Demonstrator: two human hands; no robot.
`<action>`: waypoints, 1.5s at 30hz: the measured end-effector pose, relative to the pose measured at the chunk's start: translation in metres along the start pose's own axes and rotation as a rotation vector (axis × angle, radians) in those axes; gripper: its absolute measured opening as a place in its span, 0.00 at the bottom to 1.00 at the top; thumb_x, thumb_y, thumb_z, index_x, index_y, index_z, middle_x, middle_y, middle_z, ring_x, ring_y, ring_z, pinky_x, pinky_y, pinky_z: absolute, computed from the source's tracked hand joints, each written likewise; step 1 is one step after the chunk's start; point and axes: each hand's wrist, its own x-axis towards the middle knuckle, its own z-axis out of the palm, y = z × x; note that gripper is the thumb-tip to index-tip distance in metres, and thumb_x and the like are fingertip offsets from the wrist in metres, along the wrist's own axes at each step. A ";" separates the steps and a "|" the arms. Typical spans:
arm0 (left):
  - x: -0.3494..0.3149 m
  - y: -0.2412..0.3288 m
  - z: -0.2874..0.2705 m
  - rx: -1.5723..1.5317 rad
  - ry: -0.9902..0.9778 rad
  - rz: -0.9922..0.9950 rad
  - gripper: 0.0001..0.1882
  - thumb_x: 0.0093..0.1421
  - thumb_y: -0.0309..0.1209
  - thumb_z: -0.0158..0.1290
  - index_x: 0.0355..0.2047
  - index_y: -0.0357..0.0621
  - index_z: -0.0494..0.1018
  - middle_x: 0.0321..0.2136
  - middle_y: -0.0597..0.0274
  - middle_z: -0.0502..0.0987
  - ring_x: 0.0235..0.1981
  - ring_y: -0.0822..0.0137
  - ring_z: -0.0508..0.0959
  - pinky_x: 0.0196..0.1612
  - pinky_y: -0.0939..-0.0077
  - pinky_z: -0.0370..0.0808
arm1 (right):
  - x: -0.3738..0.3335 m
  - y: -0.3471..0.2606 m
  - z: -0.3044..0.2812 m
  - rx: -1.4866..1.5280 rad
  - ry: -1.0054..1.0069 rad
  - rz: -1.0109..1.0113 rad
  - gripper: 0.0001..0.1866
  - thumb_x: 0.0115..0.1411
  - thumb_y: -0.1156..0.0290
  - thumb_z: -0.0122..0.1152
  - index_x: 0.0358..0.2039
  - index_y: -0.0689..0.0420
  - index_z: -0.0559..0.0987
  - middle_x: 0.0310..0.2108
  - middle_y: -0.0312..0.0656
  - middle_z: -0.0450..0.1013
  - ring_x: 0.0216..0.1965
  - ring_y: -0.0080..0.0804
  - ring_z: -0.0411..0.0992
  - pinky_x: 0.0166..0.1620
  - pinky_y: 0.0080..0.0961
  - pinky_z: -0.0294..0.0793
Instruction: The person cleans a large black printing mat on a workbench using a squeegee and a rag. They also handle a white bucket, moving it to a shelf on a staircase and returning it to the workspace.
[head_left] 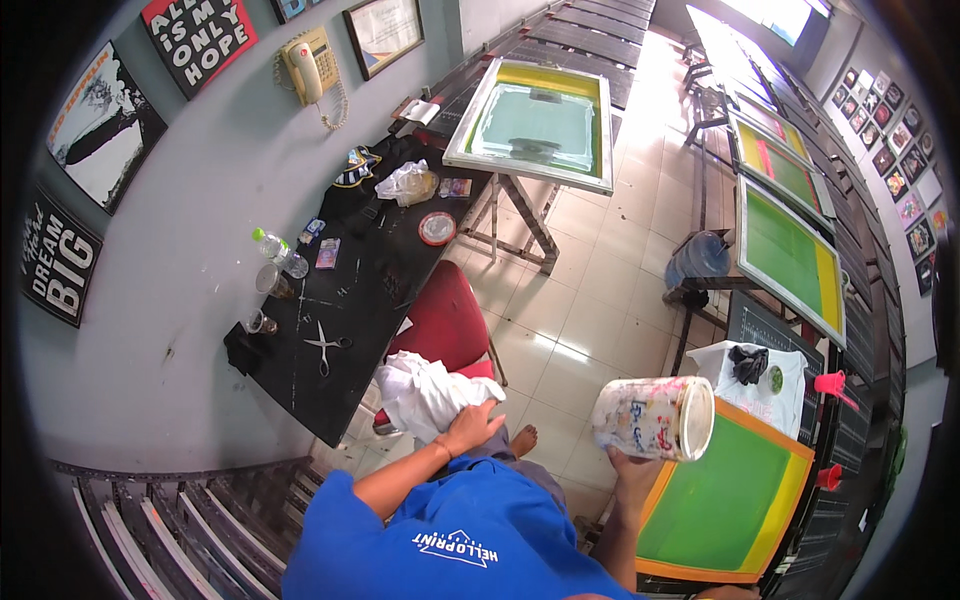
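Observation:
A bunched white cloth (425,393) is in my left hand (474,428), in front of the red chair (450,318); the fingers press into its folds and are partly hidden by them. On the right, my right hand (632,474) grips a large paint-smeared plastic tub (640,415) from below. The tub lies tilted on its side, its pale round end facing right. Whether it has anything inside cannot be seen. Beneath and to the right of it leans an orange-framed printing screen (715,495) with green and yellow mesh.
A black table (350,280) on the left carries scissors (325,347), a water bottle (285,256), cups and a roll of tape (437,229). A framed screen (540,115) rests at its far end. More screens (790,255) line the right-hand bench, beside a blue water jug (703,258).

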 end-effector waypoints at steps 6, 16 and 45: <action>0.110 0.003 0.007 -0.206 0.173 -0.196 0.31 0.61 0.41 0.51 0.57 0.30 0.62 0.44 0.37 0.77 0.46 0.41 0.77 0.50 0.55 0.73 | 0.065 -0.026 0.002 -0.042 -0.061 0.006 0.51 0.39 0.78 0.74 0.62 0.66 0.55 0.54 0.51 0.65 0.55 0.41 0.68 0.60 0.38 0.67; 0.238 -0.016 -0.046 -0.071 0.359 -0.309 0.29 0.60 0.36 0.51 0.58 0.33 0.61 0.41 0.38 0.78 0.43 0.40 0.77 0.47 0.50 0.73 | 0.127 -0.031 0.008 -0.121 -0.015 0.039 0.44 0.42 0.78 0.72 0.59 0.68 0.61 0.53 0.50 0.68 0.53 0.40 0.69 0.59 0.37 0.67; 0.409 -0.187 -0.195 0.595 0.154 -0.467 0.49 0.40 0.55 0.67 0.61 0.54 0.61 0.49 0.40 0.71 0.51 0.42 0.72 0.53 0.52 0.72 | 0.195 0.004 0.073 -0.145 0.165 0.110 0.44 0.41 0.79 0.74 0.59 0.66 0.63 0.53 0.48 0.69 0.53 0.38 0.70 0.55 0.35 0.73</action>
